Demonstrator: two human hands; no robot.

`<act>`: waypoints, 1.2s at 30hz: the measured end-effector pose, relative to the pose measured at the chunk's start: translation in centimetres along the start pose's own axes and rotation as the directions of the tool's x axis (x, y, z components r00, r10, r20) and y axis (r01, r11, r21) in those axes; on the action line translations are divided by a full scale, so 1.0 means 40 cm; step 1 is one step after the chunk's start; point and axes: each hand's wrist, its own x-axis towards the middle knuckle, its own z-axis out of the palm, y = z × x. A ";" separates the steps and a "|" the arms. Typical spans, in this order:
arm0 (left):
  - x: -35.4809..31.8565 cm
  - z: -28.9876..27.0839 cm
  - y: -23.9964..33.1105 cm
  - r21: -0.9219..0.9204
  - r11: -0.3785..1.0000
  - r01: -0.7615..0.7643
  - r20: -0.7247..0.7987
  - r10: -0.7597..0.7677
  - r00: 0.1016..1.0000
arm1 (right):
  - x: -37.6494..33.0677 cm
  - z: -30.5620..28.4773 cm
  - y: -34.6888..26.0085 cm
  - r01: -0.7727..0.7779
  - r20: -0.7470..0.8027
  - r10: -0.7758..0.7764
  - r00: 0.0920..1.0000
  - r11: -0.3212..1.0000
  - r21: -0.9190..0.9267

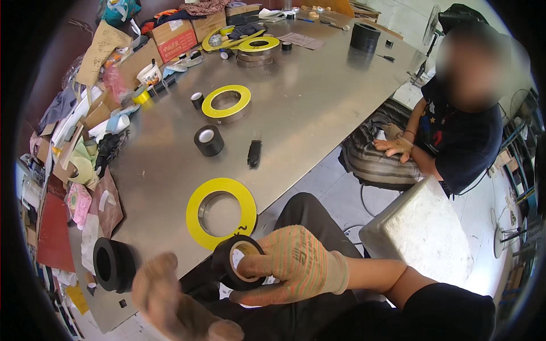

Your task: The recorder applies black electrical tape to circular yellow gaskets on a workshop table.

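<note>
— Where's the roll sitting right now?

— The black tape roll (pixel 239 262) is off the table, held low and near me over my lap, just this side of the steel table (pixel 301 108) edge. My right hand (pixel 293 266), in its knit glove, is closed around it: thumb (pixel 259 265) hooked across the pale core, the other fingers wrapped under the rim.

— And your left?

— My left hand (pixel 170 301) is near and left of the roll, apart from it. It's smeared with motion, so I can't say whether those fingers are spread or curled; I think it holds nothing.

— What could go wrong?

— My grip is one-handed on a smooth roll through a loose glove. If the thumb slips off the core, I judge the roll would drop onto my lap or the floor and run away under the table. The glove fabric could also catch on the sticky edge.

— Anything close by it could hit?

— The yellow ring (pixel 220 212) lies on the table just beyond the roll. Farther off sits another black tape roll (pixel 209 140), and to the near left a stack of black rolls (pixel 111 264). A seated person (pixel 460 125) is far right, well apart.
</note>
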 end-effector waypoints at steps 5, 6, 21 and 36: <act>0.011 0.009 -0.004 -0.063 0.906 0.419 0.395 -0.362 0.844 | -0.011 -0.005 0.031 0.023 -0.034 -0.021 0.999 0.999 0.044; 0.009 -0.004 0.000 -0.047 0.874 0.484 0.468 -0.409 0.783 | -0.008 0.001 0.023 0.050 -0.068 -0.048 0.997 0.998 0.029; 0.042 -0.012 0.020 -0.016 0.996 0.090 0.422 -0.074 0.904 | -0.011 0.022 0.033 -0.019 -0.095 0.026 0.995 0.997 0.076; 0.028 -0.023 0.020 -0.053 0.993 0.109 0.393 -0.080 0.916 | -0.020 0.043 0.024 -0.049 -0.070 0.063 0.996 0.983 0.177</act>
